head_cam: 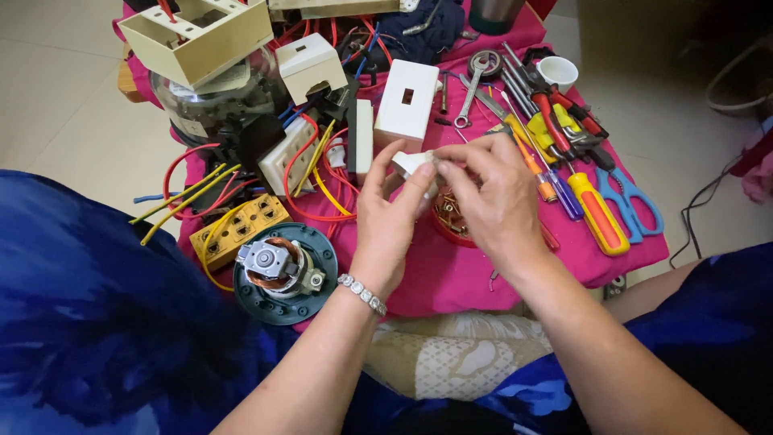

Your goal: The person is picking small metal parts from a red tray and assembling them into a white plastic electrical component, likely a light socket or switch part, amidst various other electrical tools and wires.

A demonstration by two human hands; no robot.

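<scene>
My left hand point(390, 217) and my right hand point(491, 197) meet over a pink cloth-covered table point(451, 278). Together they pinch a small white plastic part point(409, 163) between their fingertips. My left wrist wears a beaded bracelet point(361, 294). Under my right hand sits a red dish of small brass pieces point(448, 216), partly hidden by the fingers.
A white socket box point(407, 102) lies just beyond my hands. Screwdrivers, pliers and blue-handled scissors point(632, 203) crowd the right side. On the left lie a small motor on a round green base point(283, 270), a yellow socket strip point(239, 229), and red and yellow wires point(322, 181).
</scene>
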